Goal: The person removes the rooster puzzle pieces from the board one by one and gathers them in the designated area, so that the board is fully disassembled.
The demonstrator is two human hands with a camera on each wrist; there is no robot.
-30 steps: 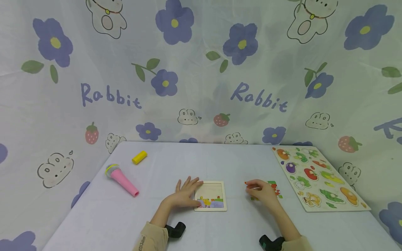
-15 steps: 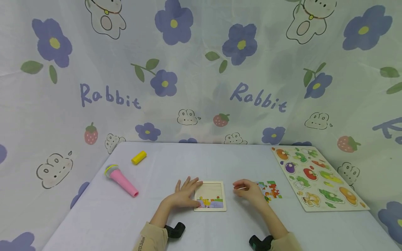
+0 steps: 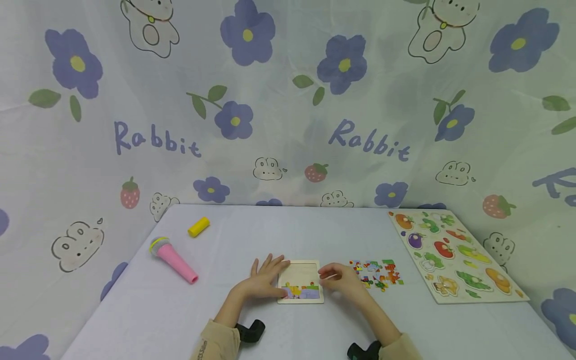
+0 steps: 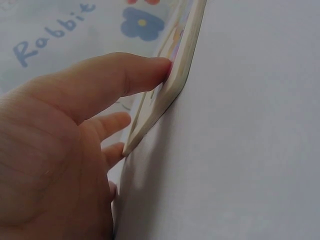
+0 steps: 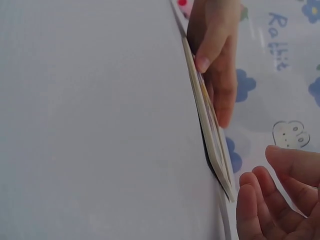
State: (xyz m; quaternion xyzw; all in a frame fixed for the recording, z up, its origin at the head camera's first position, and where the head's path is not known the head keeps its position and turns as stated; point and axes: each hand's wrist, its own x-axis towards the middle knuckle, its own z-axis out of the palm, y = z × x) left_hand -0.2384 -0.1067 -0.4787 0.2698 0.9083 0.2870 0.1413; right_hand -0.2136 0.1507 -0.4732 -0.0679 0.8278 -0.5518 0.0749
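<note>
A small wooden puzzle tray (image 3: 299,274) lies on the table, with a printed strip of puzzle pieces (image 3: 306,291) along its near side and bare wood above. My left hand (image 3: 261,281) rests at the tray's left side, fingers spread; in the left wrist view its thumb (image 4: 125,75) presses on the tray's corner. My right hand (image 3: 343,281) hovers by the tray's right edge. The right wrist view shows its thumb (image 5: 292,162) and fingers apart, nothing visible between them. Colourful loose puzzle pieces (image 3: 388,273) lie to the right of that hand.
A vegetable picture board (image 3: 456,255) lies at the table's right side. On the left are a pink toy microphone (image 3: 175,260) and a yellow cylinder (image 3: 199,227). A printed cloth (image 3: 288,115) hangs behind the white table (image 3: 279,230).
My right hand has moved left from over the loose pieces to the tray's right edge, uncovering those pieces. The left hand has stayed on the tray.
</note>
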